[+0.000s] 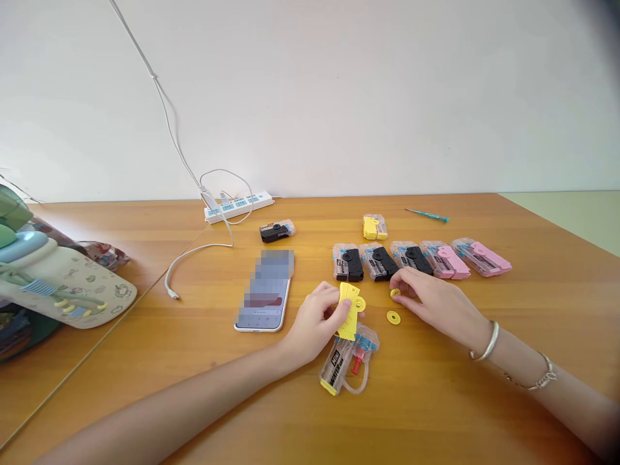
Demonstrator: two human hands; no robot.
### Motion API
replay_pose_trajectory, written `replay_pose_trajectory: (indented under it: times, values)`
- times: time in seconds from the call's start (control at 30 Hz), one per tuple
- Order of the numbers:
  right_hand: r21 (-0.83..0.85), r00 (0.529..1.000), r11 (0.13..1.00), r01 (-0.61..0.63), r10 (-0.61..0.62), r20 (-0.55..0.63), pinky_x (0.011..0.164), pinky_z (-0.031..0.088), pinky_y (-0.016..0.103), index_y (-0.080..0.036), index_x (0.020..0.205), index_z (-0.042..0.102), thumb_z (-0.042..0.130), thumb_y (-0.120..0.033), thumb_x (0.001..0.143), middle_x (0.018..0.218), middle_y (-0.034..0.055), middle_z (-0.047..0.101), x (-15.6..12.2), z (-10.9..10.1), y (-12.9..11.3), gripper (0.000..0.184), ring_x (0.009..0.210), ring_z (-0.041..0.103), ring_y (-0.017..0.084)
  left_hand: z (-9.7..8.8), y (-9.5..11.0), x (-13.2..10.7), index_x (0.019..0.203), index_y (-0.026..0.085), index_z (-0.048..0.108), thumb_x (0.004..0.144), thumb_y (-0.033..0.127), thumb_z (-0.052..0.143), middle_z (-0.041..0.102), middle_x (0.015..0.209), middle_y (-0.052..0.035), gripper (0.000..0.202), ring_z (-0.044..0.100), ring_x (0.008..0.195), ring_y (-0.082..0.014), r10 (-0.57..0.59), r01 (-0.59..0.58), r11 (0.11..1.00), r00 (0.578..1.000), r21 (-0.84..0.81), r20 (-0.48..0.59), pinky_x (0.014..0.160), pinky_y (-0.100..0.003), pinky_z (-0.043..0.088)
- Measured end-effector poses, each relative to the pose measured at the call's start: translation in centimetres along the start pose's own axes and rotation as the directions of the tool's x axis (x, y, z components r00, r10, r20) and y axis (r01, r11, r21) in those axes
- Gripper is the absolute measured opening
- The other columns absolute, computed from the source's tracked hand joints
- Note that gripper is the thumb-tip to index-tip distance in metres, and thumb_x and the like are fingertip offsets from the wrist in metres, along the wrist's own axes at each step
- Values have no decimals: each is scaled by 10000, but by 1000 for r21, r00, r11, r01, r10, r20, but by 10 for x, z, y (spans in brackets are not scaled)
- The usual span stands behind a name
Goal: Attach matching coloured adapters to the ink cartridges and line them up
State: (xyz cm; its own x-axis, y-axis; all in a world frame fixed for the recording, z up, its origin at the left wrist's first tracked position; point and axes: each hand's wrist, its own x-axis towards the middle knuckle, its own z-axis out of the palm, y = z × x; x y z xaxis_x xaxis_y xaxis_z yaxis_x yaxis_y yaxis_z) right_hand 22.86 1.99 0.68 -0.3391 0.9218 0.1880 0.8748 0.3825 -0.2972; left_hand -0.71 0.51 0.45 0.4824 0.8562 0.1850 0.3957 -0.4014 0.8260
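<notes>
Head view. We list the following on a wooden tabletop [436,394].

Item: left hand [314,320], fingers curled and clamped on a yellow plastic toy [349,311], which it holds upright just above the tabletop. Item: right hand [431,302], fingers close together and curved down, just behind a small yellow ring [396,292]; we cannot tell whether they grip it. Item: a second yellow ring [393,317], flat on the tabletop just below the first. Item: an open clear plastic pack [349,361] with a red piece inside, lying just below the left hand.

Further back, we count five clear packs in a row: three black toys [378,263] and two pink [481,257]. The row lies just beyond the right hand. Behind it lie a pack with a yellow toy [374,227] and a small screwdriver [426,215]. To the left are a pack with a black toy [277,230], a phone [265,290] with a blurred screen, a white power strip [237,206] and a white cable [198,248]. At the far left sits a patterned bag [62,284]. The right wrist wears a bangle [485,341].
</notes>
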Motion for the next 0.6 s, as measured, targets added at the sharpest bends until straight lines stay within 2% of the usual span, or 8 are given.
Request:
replay_pose_trajectory:
  times: [0.1, 0.17, 0.23, 0.37, 0.47, 0.6]
  values:
    - [299, 995, 953, -41, 14, 95, 557, 455, 270, -230, 810, 497, 480, -304, 864, 758, -15, 613, 0, -6, -13, 93, 644, 587, 143, 0, -1, 0, 757, 187, 673, 944, 304, 331, 646, 728, -23, 407, 471, 796, -183, 15, -15, 1000, 1000, 10, 8, 716, -288, 396]
    - [501, 992, 865, -16, -50, 118, 624, 485, 277, -223, 809, 488, 485, -329, 866, 810, -3, 606, -2, -8, -23, 120, 693, 589, 139, 1, -1, 0, 766, 190, 675, 946, 303, 330, 645, 736, -22, 405, 471, 805, -182, 22, -22, 1000, 1000, 12, 14, 728, -288, 398]
    - [626, 988, 780, -11, -87, 125, 674, 497, 288, -217, 809, 483, 482, -348, 868, 821, 7, 589, -5, -8, -34, 144, 741, 589, 145, 1, 0, 0, 761, 184, 661, 946, 304, 324, 623, 717, -24, 403, 465, 792, -180, 25, -25, 999, 1000, 30, 16, 716, -286, 399]
    - [765, 984, 640, -69, -81, 156, 685, 510, 309, -211, 837, 474, 461, -366, 883, 799, 13, 561, -12, -1, -48, 162, 754, 582, 154, 1, 1, -1, 673, 174, 591, 939, 303, 333, 541, 646, -17, 392, 444, 742, -171, 69, -71, 993, 997, 92, 28, 689, -280, 394]
    - [824, 991, 559, -92, -30, 132, 680, 518, 309, -212, 855, 473, 461, -370, 889, 793, 9, 554, -17, 7, -55, 162, 732, 581, 147, 2, 3, -2, 667, 172, 582, 929, 290, 343, 530, 642, -21, 374, 437, 741, -172, 105, -112, 986, 993, 120, 62, 700, -286, 396]
    - [819, 997, 569, -73, 29, 69, 652, 518, 296, -215, 843, 476, 477, -343, 882, 765, 0, 552, -22, 13, -61, 134, 687, 579, 140, 4, 2, -4, 620, 175, 532, 917, 302, 357, 511, 620, -17, 367, 429, 713, -164, 121, -128, 982, 991, 141, 59, 682, -283, 402]
